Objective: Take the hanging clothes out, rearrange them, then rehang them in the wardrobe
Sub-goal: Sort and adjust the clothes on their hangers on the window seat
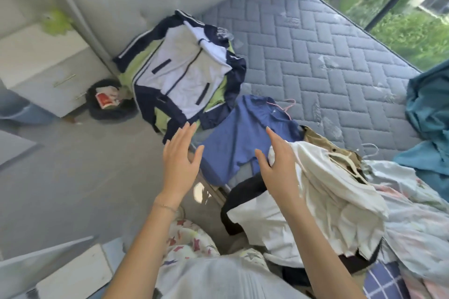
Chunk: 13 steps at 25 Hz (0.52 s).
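Head cam: L hand (181, 153) flat, fingers straight, holding nothing, at 9 o'clock of blue top (243, 138). R hand (277, 160) splayed, also empty, at top's 4 o'clock beside white garment (335, 192); contact unclear. At top's 11 o'clock: navy/white jacket (179, 75). All on mattress (328, 39).

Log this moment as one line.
left hand: open, empty | right hand: open, beside white top | blue shirt: on mattress edge | jacket: spread on mattress
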Motion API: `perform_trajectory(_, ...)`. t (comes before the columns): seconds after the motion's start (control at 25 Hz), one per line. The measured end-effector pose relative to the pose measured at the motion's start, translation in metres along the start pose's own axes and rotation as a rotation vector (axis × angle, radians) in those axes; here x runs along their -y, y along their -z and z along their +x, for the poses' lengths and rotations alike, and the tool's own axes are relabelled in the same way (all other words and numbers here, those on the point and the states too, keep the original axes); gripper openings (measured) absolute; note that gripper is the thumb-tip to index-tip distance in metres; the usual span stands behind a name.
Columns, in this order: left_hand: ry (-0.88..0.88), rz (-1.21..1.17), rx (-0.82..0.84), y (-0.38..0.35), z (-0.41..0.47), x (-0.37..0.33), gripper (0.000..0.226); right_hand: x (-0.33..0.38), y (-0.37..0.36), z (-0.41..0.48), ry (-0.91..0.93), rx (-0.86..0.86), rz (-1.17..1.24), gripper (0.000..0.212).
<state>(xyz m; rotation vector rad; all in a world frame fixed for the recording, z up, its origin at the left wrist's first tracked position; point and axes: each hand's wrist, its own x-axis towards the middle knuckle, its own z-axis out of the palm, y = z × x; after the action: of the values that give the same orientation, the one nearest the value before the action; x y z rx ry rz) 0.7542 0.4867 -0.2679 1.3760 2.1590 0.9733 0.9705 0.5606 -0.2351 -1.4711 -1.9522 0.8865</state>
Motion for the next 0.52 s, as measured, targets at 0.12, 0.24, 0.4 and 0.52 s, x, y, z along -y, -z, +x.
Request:
perform_trajectory(0.12,0.006,-0.006,-0.044,0.058,0.018,0.040,0.052,0.050,-0.048,0.020,0.043,0.043,-0.021,0.055)
perform_trajectory(0.24,-0.005,-0.023,-0.046,0.112,0.043,0.080,0.052,0.099,-0.099,0.038,0.031,0.086,-0.025,0.056)
perform_trajectory(0.4,-0.001,-0.038,-0.062,0.164,0.081,0.124,0.052,0.153,-0.147,0.062,0.017,0.099,0.019,0.056)
perform_trajectory(0.52,0.003,-0.085,-0.104,0.190,0.119,0.141,0.051,0.183,-0.168,0.092,0.030,0.100,0.031,0.055)
